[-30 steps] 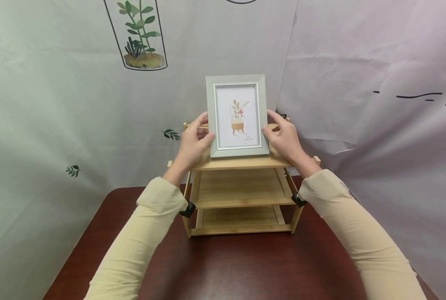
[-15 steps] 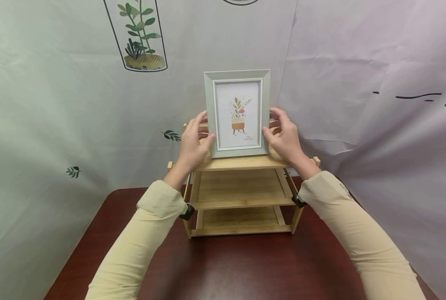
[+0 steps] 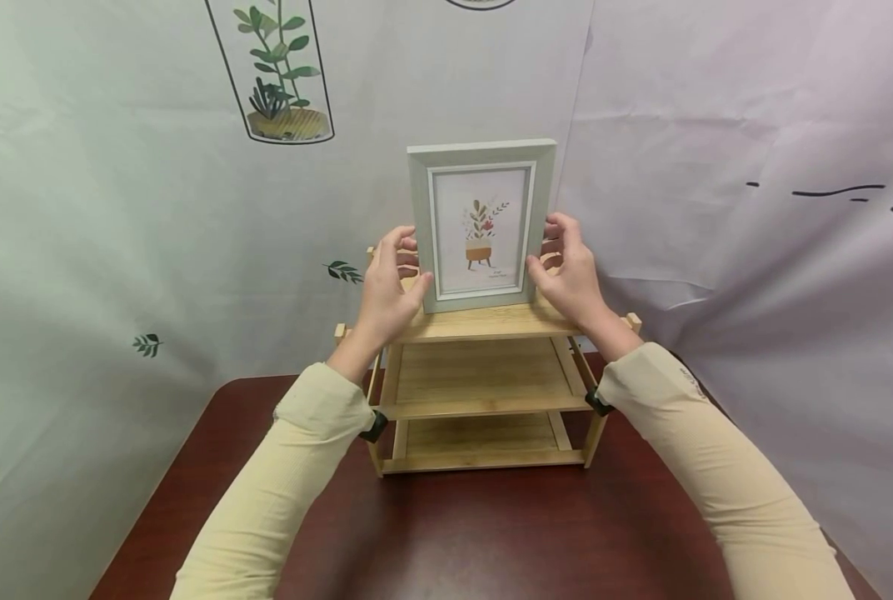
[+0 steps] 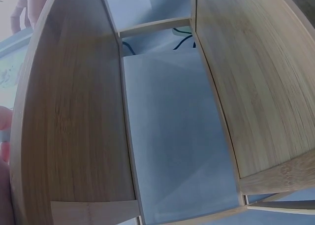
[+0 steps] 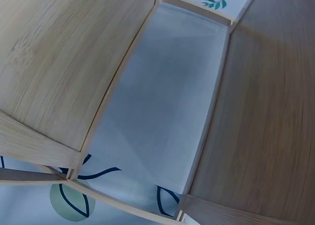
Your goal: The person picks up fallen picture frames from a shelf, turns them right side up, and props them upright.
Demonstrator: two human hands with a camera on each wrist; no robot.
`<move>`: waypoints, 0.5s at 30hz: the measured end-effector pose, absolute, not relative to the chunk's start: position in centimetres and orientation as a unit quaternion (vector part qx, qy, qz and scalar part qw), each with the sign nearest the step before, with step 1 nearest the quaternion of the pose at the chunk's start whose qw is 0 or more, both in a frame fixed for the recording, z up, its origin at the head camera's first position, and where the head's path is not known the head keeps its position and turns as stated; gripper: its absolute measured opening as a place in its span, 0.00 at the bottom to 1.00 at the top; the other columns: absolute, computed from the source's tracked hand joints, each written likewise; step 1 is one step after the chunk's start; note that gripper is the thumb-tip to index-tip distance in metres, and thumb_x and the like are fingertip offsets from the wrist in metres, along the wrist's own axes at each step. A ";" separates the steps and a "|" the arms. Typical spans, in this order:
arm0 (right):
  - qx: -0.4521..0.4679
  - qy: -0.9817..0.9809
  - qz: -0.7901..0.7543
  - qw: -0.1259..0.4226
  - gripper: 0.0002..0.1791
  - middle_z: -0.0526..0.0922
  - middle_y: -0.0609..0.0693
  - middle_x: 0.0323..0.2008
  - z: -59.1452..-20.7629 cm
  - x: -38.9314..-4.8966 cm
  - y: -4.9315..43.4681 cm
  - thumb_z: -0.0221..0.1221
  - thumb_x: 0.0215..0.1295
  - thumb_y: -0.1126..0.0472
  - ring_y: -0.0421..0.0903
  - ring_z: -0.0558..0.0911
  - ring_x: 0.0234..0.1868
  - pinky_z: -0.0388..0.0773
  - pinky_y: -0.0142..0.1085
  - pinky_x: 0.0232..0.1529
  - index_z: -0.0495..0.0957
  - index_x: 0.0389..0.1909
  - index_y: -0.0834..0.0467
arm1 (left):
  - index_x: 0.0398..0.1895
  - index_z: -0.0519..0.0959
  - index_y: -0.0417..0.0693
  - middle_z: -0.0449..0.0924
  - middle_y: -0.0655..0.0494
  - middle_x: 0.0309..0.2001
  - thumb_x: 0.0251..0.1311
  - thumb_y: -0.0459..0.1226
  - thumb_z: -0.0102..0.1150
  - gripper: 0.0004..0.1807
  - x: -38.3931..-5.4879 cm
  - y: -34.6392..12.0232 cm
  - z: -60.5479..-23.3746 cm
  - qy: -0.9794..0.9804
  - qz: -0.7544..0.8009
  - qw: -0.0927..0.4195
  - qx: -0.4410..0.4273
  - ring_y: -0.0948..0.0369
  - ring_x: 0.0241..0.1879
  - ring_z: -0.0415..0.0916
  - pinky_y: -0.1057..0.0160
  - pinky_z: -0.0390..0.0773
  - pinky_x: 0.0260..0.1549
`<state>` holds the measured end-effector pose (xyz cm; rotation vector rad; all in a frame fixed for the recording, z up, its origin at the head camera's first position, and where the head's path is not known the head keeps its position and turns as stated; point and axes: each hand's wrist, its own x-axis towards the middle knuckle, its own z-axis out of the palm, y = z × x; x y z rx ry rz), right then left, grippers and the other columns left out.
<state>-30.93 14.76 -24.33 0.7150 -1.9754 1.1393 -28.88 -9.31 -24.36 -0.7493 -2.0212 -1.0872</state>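
Observation:
A picture frame (image 3: 484, 225) with a pale grey-green border and a potted-plant print stands on the top board of a wooden three-tier shelf (image 3: 484, 323). My left hand (image 3: 388, 290) holds its lower left side, thumb on the front edge and fingers around the side. At the lower right side my right hand (image 3: 571, 275) grips it in the same way. A corner of the frame (image 4: 11, 62) and some left fingertips (image 4: 5, 119) show at the edge of the left wrist view. In the right wrist view, neither hand nor frame appears, only shelf boards (image 5: 266, 112).
The shelf's middle board (image 3: 484, 371) and bottom board (image 3: 484, 435) lie below the hands. It stands on a dark red table (image 3: 484, 525). Close behind hangs a pale cloth backdrop (image 3: 154, 208) with plant prints.
The frame's upper part has tipped forward and its top right corner has shifted right, so it looks larger and slightly turned. Both hands have barely moved.

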 end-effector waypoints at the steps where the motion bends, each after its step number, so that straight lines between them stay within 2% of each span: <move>1: 0.276 -0.770 0.444 0.365 0.27 0.73 0.62 0.42 -24.3 -30.9 14.8 0.55 0.50 0.74 0.52 0.77 0.35 0.74 0.34 0.32 0.58 0.52 0.67 | 0.57 0.58 0.39 0.66 0.43 0.45 0.49 0.24 0.55 0.30 -28.9 -9.3 -24.4 -0.783 -0.420 0.355 -0.290 0.53 0.41 0.74 0.65 0.76 0.41; 9: 0.260 -0.774 0.471 0.334 0.25 0.72 0.63 0.42 -24.1 -30.8 14.6 0.53 0.53 0.74 0.52 0.77 0.38 0.71 0.18 0.31 0.58 0.53 0.67 | 0.58 0.57 0.43 0.68 0.44 0.42 0.50 0.27 0.55 0.31 -28.8 -9.4 -24.3 -0.801 -0.410 0.335 -0.279 0.54 0.40 0.75 0.65 0.77 0.39; 12: 0.245 -0.778 0.482 0.319 0.25 0.72 0.63 0.44 -23.9 -30.8 14.6 0.53 0.54 0.73 0.53 0.77 0.40 0.71 0.18 0.32 0.58 0.53 0.66 | 0.59 0.56 0.44 0.70 0.45 0.41 0.51 0.29 0.55 0.31 -28.8 -9.4 -24.2 -0.810 -0.409 0.322 -0.271 0.55 0.39 0.75 0.65 0.77 0.39; 15: 0.223 -0.785 0.491 0.305 0.23 0.73 0.63 0.45 -23.8 -30.8 14.5 0.53 0.55 0.72 0.53 0.77 0.42 0.75 0.25 0.37 0.59 0.53 0.66 | 0.60 0.56 0.44 0.69 0.45 0.41 0.52 0.29 0.55 0.31 -28.5 -9.2 -24.2 -0.815 -0.410 0.313 -0.263 0.55 0.39 0.74 0.64 0.77 0.39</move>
